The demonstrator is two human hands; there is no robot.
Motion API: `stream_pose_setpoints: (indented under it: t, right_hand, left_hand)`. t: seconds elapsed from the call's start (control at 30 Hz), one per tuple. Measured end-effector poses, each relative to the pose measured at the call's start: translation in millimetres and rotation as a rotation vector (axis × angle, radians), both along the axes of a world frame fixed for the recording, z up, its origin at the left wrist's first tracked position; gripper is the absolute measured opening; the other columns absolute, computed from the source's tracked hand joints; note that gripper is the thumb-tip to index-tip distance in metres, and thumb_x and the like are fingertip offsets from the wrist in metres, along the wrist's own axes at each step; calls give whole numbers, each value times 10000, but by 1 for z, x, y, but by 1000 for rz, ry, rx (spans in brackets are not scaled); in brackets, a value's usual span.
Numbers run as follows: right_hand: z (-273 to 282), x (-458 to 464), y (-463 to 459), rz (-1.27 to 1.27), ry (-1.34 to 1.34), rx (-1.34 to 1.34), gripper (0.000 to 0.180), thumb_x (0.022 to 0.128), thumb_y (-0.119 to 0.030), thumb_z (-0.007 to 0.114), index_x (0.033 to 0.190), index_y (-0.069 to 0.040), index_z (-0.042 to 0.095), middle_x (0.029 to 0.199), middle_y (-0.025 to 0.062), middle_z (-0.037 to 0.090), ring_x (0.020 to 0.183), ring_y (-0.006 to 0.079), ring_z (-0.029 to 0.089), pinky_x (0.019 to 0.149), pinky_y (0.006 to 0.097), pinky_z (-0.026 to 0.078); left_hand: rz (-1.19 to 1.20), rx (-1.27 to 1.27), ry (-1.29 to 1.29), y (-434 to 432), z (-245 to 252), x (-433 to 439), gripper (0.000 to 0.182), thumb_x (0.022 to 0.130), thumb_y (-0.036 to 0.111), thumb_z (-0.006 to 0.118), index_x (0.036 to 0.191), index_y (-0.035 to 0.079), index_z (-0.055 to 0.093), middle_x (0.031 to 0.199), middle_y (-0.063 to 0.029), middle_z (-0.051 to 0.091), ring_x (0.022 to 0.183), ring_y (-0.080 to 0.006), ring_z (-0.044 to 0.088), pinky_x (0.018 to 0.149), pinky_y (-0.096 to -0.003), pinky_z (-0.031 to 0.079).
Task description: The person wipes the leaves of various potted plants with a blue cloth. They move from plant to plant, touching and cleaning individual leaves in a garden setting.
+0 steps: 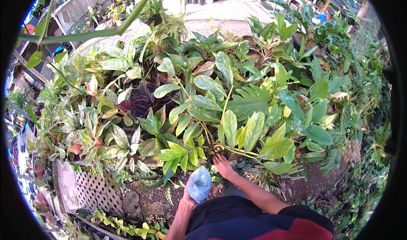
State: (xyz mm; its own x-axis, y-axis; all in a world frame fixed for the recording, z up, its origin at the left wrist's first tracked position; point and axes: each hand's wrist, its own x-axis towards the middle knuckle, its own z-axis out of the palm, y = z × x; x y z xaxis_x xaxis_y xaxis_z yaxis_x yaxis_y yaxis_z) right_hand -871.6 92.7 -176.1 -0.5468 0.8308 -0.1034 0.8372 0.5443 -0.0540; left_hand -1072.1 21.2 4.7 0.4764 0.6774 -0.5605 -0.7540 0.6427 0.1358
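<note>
My left hand (188, 198) holds up a crumpled, translucent blue plastic bag (199, 184) with something dark visible inside its opening. My right hand (223, 166) reaches to the base of a leafy plant with yellow-green mottled leaflets (229, 128). Its fingers are stretched out and slightly apart over the soil at the stems; the fingertips are partly lost in shade. Thick pale stems (219, 148) rise just beyond them. Bright lime-green leaves (178, 155) hang over the near side, left of that hand. Most of the pot is hidden.
Foliage crowds in around: a dark purple-leaved plant (143, 98), a large lobed leaf (249, 102), and pale speckled plants (120, 141). A green vine stem (86, 36) crosses close at upper left. Below left stands a lattice block wall (98, 192). Pale paving (216, 12) lies beyond the plants.
</note>
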Motion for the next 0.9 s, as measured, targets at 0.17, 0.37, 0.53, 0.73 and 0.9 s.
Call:
stream_pose_setpoints:
  t: [0.17, 0.37, 0.53, 0.73, 0.9]
  right_hand:
    - [-12, -1, 0, -32, 10, -2, 484, 830, -90, 551, 1302, 14, 517, 1400, 145, 501, 1342, 279, 436, 1129, 382, 333]
    - [-1, 0, 0, -28, 59, -74, 551, 800, -27, 559, 1342, 4, 467, 1439, 149, 443, 1324, 312, 440, 1123, 392, 341]
    - [8, 5, -2, -107, 113, -106, 575, 822, -26, 537, 1383, 7, 413, 1503, 182, 343, 1330, 285, 443, 1149, 406, 304]
    - [-2, 2, -2, -61, 79, -30, 560, 799, -44, 561, 1350, -12, 460, 1453, 134, 442, 1346, 234, 429, 1166, 445, 242]
    - [1, -3, 0, -66, 14, -32, 542, 809, -81, 566, 1340, -21, 479, 1416, 103, 500, 1355, 218, 421, 1174, 469, 208]
  left_hand:
    - [10, 55, -22, -1, 0, 1, 678, 867, 580, 514, 1190, -14, 567, 969, -215, 610, 823, -355, 600, 529, -397, 566]
    - [16, 56, -60, -2, 7, 2, 626, 878, 548, 522, 1270, 59, 535, 1010, -187, 612, 826, -357, 598, 529, -409, 568]
    - [12, 36, -95, -1, 8, 2, 601, 886, 528, 526, 1318, 112, 510, 1040, -172, 614, 830, -355, 597, 533, -415, 564]
    - [-7, 74, -51, -2, 2, -1, 606, 887, 542, 515, 1310, 107, 518, 1033, -175, 616, 826, -349, 592, 540, -409, 560]
    - [-50, 86, -121, -2, 0, -2, 613, 888, 563, 500, 1277, 91, 544, 1027, -183, 616, 817, -351, 591, 539, -409, 556]
